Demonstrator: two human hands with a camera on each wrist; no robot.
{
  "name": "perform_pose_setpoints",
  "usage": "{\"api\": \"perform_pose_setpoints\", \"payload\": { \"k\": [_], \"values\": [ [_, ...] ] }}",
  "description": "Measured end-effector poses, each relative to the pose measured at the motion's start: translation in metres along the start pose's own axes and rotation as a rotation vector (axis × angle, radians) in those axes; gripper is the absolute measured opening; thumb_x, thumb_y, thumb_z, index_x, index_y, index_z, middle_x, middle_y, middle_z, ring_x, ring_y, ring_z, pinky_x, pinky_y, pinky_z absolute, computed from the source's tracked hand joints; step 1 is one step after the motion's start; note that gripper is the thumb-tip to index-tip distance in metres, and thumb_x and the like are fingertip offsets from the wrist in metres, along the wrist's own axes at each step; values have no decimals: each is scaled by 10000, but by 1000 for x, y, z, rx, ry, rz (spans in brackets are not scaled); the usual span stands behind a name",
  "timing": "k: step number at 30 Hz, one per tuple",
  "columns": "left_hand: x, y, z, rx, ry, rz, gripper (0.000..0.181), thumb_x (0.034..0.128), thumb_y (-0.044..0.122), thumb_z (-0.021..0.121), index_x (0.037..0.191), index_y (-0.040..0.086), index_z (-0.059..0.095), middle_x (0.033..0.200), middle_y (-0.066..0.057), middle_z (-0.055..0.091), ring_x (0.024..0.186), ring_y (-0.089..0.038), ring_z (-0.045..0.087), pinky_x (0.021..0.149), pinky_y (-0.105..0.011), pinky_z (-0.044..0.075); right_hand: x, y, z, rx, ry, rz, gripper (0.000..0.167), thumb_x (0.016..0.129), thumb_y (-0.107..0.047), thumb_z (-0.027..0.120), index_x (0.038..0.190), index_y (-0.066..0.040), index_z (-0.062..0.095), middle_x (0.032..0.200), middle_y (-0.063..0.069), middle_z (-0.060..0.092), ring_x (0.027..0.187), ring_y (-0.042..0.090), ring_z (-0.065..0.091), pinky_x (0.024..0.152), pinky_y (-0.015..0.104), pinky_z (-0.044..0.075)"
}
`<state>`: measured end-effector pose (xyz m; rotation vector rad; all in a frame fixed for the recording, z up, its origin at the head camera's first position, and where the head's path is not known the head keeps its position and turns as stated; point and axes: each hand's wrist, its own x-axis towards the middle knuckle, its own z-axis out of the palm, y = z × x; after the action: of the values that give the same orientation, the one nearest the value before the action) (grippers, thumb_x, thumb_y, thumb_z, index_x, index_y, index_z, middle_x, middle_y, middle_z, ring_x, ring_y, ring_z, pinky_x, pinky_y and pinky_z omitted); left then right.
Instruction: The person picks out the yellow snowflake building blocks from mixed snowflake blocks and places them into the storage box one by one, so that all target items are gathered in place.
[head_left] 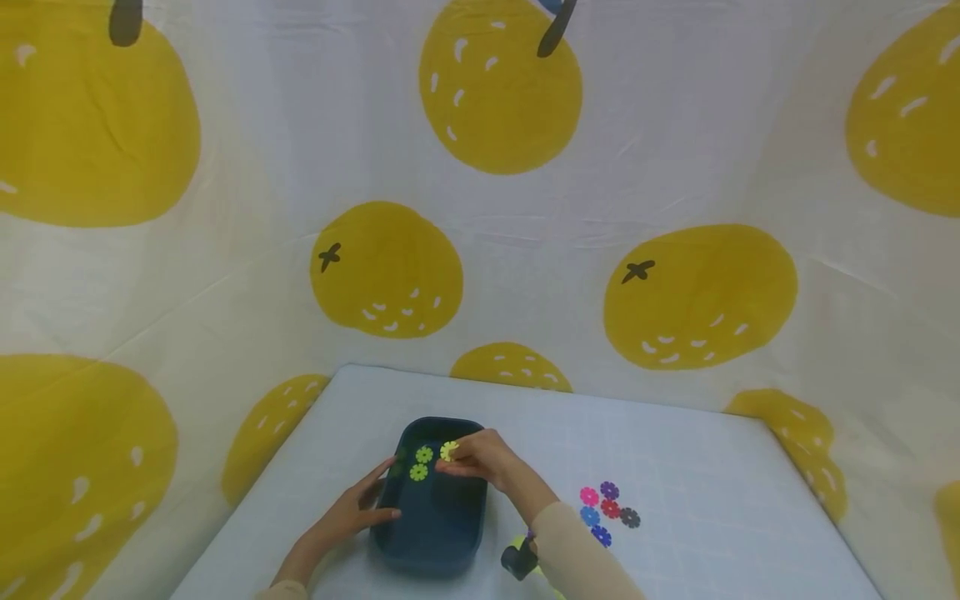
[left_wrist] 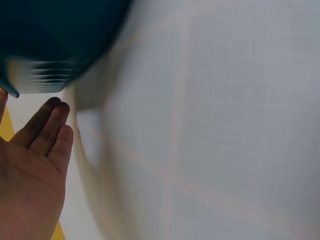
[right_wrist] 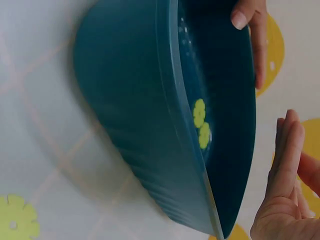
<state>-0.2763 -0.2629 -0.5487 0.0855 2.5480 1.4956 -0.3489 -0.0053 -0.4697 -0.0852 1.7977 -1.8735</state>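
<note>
A dark teal bin (head_left: 431,533) (right_wrist: 125,85) stands on the table with two yellow-green flower-shaped pieces (head_left: 418,472) (right_wrist: 199,113) inside. Over its far right part, my right hand (head_left: 483,457) (right_wrist: 285,185) pinches another yellow-green flower piece (head_left: 449,451); that piece is not visible in the right wrist view. My left hand (head_left: 352,508) (right_wrist: 252,25) rests at the bin's left rim, thumb and fingers spread apart. In the left wrist view, several fingers of the left hand (left_wrist: 37,160) extend straight beside the bin (left_wrist: 55,30).
Right of the bin lie several flower pieces: pink (head_left: 589,497), purple (head_left: 609,490), red (head_left: 611,509), grey (head_left: 631,517) and blue (head_left: 590,517). A dark object (head_left: 519,560) and more yellow-green pieces are near the right sleeve (head_left: 581,554). A fruit-patterned cloth (head_left: 525,208) hangs behind the table.
</note>
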Motion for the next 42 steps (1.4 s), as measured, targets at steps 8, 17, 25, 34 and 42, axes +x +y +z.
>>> {"api": "perform_pose_setpoints", "payload": {
  "k": [8,17,25,34,42],
  "values": [
    [2,-1,-2,-3,-4,8,932,821,358,807,1577,293,266,1608,-214,269,1454,-458,289,1161,-567,320,9,3,10,5,-16,-12,232,930,4,603,1122,127,649,931,225,748,843,270,762,704,265,614],
    [3,-4,-4,-3,-13,19,919,826,359,803,1574,299,272,1613,-208,258,1451,-459,295,1151,-573,336,16,8,23,-3,0,-12,191,921,24,610,1066,129,677,902,222,747,837,288,760,696,278,616],
    [2,-1,-4,-14,-9,8,917,823,377,802,1571,314,275,1618,-198,253,1453,-456,293,1148,-587,332,20,13,33,-34,46,-8,139,880,65,632,968,147,702,840,238,733,806,325,756,664,290,620],
    [1,1,-3,-18,-8,15,917,826,390,797,1573,305,273,1618,-186,261,1460,-447,284,1157,-590,317,26,15,41,-112,66,47,126,869,58,634,951,140,683,785,222,727,720,296,757,637,290,620],
    [0,-2,1,-14,-2,7,911,831,415,786,1574,314,268,1620,-194,252,1454,-448,297,1155,-573,331,33,21,47,-180,107,147,105,900,43,613,912,129,671,774,231,727,711,304,755,655,303,627]
  ]
}}
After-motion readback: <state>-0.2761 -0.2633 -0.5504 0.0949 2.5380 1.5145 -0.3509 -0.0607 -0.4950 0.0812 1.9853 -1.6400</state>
